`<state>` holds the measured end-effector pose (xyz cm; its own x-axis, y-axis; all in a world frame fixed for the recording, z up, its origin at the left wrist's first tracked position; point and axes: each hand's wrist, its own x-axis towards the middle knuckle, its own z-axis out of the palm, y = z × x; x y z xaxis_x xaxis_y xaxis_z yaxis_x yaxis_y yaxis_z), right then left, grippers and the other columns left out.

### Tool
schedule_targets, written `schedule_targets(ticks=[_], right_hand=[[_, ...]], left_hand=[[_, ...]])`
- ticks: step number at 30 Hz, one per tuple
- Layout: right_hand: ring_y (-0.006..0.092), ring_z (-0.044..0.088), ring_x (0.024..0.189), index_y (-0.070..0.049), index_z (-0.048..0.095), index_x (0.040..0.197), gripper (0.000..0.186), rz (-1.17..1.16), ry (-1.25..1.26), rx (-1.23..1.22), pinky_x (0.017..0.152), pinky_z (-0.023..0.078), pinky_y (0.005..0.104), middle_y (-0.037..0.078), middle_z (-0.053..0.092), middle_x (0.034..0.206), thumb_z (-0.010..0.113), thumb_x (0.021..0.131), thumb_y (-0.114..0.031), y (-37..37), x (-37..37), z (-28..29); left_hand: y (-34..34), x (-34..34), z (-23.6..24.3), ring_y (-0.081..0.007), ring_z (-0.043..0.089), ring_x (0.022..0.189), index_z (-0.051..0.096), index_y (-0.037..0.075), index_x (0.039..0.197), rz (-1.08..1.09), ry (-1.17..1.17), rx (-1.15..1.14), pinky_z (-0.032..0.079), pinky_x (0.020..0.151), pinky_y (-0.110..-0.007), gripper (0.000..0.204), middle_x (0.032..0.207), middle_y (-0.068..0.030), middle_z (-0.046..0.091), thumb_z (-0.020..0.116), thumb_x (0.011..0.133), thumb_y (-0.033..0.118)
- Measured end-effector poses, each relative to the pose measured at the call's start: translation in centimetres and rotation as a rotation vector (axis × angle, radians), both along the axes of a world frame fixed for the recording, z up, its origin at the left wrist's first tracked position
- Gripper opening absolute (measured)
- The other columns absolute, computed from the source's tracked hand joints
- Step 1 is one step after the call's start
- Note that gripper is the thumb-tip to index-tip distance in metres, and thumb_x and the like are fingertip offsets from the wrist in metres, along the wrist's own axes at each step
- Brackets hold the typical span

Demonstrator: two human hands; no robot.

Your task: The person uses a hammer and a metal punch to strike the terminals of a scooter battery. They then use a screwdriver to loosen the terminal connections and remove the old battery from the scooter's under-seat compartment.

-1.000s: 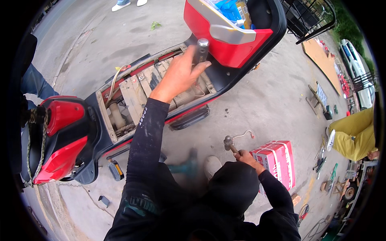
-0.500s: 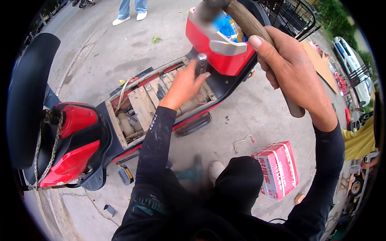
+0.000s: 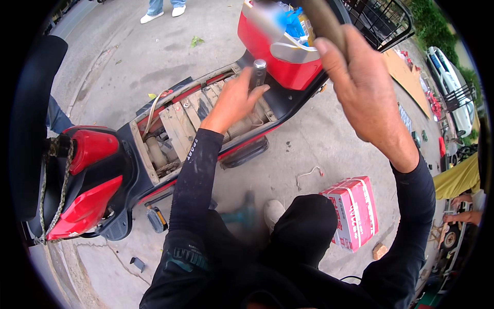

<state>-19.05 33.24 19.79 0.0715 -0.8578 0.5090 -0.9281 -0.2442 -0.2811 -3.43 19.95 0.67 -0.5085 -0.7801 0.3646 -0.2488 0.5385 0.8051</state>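
Observation:
My left hand is closed round an upright dark metal rod with a shiny top, at the far end of the open floor compartment of a red and black scooter, where worn slats show. My right hand grips the wooden handle of a hammer, raised above and right of the rod; its head is blurred or out of view. Behind the rod, a red and grey bin holds blue plastic and yellowish packaging.
A pink-red carton sits beside my knee, near a wire and a blurred teal tool. A person's legs stand beyond the scooter; another person in yellow trousers is at right, below a cardboard sheet and white car.
My right hand has risen from beside the carton, bringing the hammer high up to the right of the rod. My left hand keeps its grip, shifting only slightly.

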Motion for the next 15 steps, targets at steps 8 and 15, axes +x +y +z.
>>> schedule_targets(ticks=[8,15], right_hand=[[0.0467,0.064,0.075,0.003,0.062,0.110,0.032,0.058,-0.066,-0.014,0.067,0.051,0.0487,0.026,0.065,0.080,0.058,0.104,-0.028,-1.2,-0.1,3.3],[0.0413,0.067,0.071,0.005,0.061,0.097,0.034,-0.071,-0.049,0.434,0.066,0.051,0.0470,0.025,0.060,0.070,0.060,0.103,-0.029,-0.6,0.0,1.5]], left_hand=[[-0.4,0.0,-0.6,-0.0383,0.070,0.071,0.053,-0.005,0.116,0.027,0.004,-0.102,0.053,0.069,-0.044,0.042,0.079,-0.0233,0.068,0.069,0.098,0.029],[-1.1,0.5,-0.6,-0.0399,0.070,0.079,0.053,-0.007,0.119,-0.009,0.050,-0.016,0.053,0.073,-0.044,0.044,0.086,-0.0254,0.069,0.069,0.098,0.028]])
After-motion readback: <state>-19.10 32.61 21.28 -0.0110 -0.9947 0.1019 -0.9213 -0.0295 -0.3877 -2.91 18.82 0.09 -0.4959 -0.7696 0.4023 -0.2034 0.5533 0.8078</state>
